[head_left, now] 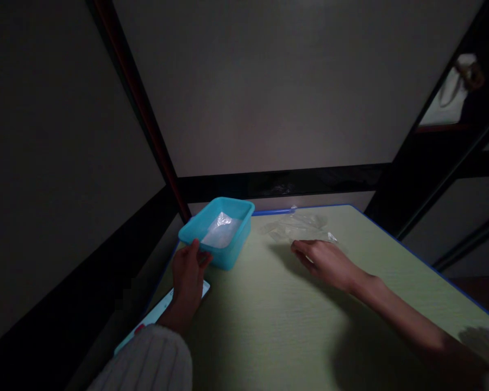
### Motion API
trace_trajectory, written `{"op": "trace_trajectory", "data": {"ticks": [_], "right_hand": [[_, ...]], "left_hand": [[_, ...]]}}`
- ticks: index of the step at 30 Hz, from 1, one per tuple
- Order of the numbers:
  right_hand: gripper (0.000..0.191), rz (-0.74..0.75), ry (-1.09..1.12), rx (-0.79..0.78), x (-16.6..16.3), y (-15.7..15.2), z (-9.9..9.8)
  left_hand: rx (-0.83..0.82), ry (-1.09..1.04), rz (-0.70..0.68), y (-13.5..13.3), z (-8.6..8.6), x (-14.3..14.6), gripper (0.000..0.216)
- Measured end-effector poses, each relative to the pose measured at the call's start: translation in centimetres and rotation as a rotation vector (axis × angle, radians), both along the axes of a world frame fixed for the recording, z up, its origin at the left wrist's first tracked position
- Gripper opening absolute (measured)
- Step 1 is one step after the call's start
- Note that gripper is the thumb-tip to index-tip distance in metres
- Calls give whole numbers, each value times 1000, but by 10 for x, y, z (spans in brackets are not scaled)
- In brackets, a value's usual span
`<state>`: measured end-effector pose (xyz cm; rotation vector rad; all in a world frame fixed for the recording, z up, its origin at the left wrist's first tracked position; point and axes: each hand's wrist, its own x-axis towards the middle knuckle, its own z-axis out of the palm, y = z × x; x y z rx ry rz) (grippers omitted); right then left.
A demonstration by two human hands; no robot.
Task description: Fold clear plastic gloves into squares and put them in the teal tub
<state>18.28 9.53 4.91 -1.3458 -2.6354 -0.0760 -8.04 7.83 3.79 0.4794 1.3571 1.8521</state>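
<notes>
A turquoise plastic tub [232, 252] stands at the far left of a pale green table [269, 326], with a clear plastic bag [221, 230] lying inside it. My left hand [188, 271] rests against the tub's near left corner, fingers loosely stretched, holding nothing. My right hand [325, 262] reaches toward a small heap of clear plastic bags [299, 228] at the table's far edge. Its fingers are extended and touch the near edge of the heap, with something thin and white just under them.
A phone or tablet with a light screen [161, 312] lies at the table's left edge under my left wrist. The table has a blue rim [427, 260]. Dark frame posts [146, 119] stand behind and at the right, against a grey wall.
</notes>
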Motion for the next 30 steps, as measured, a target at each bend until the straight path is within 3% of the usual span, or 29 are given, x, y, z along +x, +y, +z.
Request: {"op": "trace_trajectory", "data": {"ticks": [4,10,14,19,25,30], "right_hand": [[16,3,-25,-12,11,-9,-12],[19,-41,-18,10,32,-13,-23],[30,-78,7,63,45,-6,-43],[49,-95,-47,-2,50,-2,-60],[48,46,10,12,30,-21,-58],[49,165,19,-33,8,-46,-51]], "left_hand": [[9,26,90,-8,0,4,33],[192,131,123,-25,4,25,32],[332,366,-149,-37,-12,40,26],[235,461,-352,-44,-35,57,16],[139,628,-643,-56,-41,73,6],[110,700,-782,-59,-45,79,2]]}}
